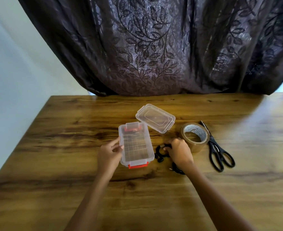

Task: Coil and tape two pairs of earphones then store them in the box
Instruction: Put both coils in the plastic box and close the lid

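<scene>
Clear plastic box (137, 162) with red latches, sitting around the middle of the wooden table (70, 147), long side running away from the camera, top open. Lid (155, 118) off and lying flat just behind it to the right, at an angle, one corner right by the box's far right corner. Touching or not, can't tell. Something dark at the far end inside the box, too blurry to call.

Left hand (109, 153) up against the box's left wall, thumb and fingertips pinching the rim there, fingers only lightly bent. Right hand (179, 150) just right of the box, palm down, fingers curled over a bundle of black earphones (157, 149) lying on the wood between box and tape roll (195, 146). A couple of black loops and buds poking out from under the fingers on the box side, close to the box's right wall but not clearly touching it. More black cable (176, 169) with a plug end sticking out beside the right wrist, nearer the camera. Same pair or a second one, no idea.

Tape roll brown, lying with the hole facing up, just right of the right hand. Black scissors (212, 141) flat on the table right beside the tape, closed, blades pointing away, handles toward the camera. Dark leaf-patterned curtain (145, 47) hanging behind the table's far edge, pale wall (12, 64) off to the left.
</scene>
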Action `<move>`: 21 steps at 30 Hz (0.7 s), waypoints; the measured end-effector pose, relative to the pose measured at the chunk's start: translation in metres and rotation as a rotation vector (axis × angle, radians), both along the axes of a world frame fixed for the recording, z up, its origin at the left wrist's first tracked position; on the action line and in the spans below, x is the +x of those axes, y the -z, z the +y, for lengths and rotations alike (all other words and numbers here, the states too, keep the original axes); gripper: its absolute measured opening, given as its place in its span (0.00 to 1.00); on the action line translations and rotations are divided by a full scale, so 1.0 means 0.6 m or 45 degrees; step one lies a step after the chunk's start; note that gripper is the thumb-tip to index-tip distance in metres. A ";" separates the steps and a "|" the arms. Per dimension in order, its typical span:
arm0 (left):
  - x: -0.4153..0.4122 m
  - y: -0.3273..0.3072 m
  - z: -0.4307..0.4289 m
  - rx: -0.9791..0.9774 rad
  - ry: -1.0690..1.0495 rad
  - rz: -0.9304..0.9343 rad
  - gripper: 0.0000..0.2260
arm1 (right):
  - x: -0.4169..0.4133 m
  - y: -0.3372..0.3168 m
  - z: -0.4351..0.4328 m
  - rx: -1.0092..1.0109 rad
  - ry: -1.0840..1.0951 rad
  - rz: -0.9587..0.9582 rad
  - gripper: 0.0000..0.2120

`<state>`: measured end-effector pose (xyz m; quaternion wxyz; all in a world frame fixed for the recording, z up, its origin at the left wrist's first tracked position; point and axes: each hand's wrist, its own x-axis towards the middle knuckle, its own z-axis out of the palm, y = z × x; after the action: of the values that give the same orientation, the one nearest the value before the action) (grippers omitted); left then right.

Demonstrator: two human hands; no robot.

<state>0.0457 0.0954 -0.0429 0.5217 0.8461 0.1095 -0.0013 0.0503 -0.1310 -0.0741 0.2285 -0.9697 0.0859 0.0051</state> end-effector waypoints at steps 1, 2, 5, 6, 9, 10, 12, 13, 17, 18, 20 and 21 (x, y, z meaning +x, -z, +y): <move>-0.001 0.000 0.000 0.000 0.008 0.004 0.19 | -0.001 0.002 0.000 0.004 0.016 -0.016 0.09; -0.003 -0.001 0.000 0.002 0.011 0.007 0.19 | 0.000 0.003 0.000 0.020 0.032 -0.025 0.09; -0.007 -0.004 0.000 -0.029 0.002 0.018 0.19 | 0.001 -0.001 -0.001 0.163 0.106 -0.070 0.08; -0.008 -0.004 -0.001 -0.043 0.001 0.019 0.19 | 0.001 -0.007 -0.002 0.248 0.146 -0.106 0.07; -0.010 -0.004 -0.001 -0.069 0.001 0.012 0.19 | -0.002 -0.033 -0.003 0.443 0.268 -0.241 0.07; -0.011 -0.004 -0.001 -0.078 -0.004 0.012 0.18 | -0.001 -0.040 -0.002 0.471 0.284 -0.287 0.07; -0.012 -0.005 -0.002 -0.104 -0.016 0.012 0.18 | 0.003 -0.053 0.002 0.474 0.274 -0.341 0.06; -0.013 -0.006 -0.002 -0.117 -0.022 0.013 0.18 | 0.005 -0.059 0.005 0.481 0.271 -0.341 0.06; -0.015 -0.009 -0.003 -0.148 -0.030 0.022 0.18 | 0.008 -0.078 0.015 0.576 0.302 -0.402 0.05; -0.015 -0.008 -0.002 -0.154 -0.032 0.021 0.18 | 0.008 -0.084 0.018 0.593 0.302 -0.437 0.05; -0.015 -0.005 -0.002 -0.159 -0.032 0.010 0.18 | 0.006 -0.100 0.026 0.628 0.285 -0.496 0.06; -0.015 -0.004 -0.002 -0.158 -0.030 0.007 0.18 | 0.005 -0.109 0.032 0.653 0.269 -0.519 0.06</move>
<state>0.0368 0.0941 -0.0408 0.5727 0.8108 0.1207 -0.0040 0.0535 -0.1116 -0.0089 0.4766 -0.8476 0.1342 -0.1910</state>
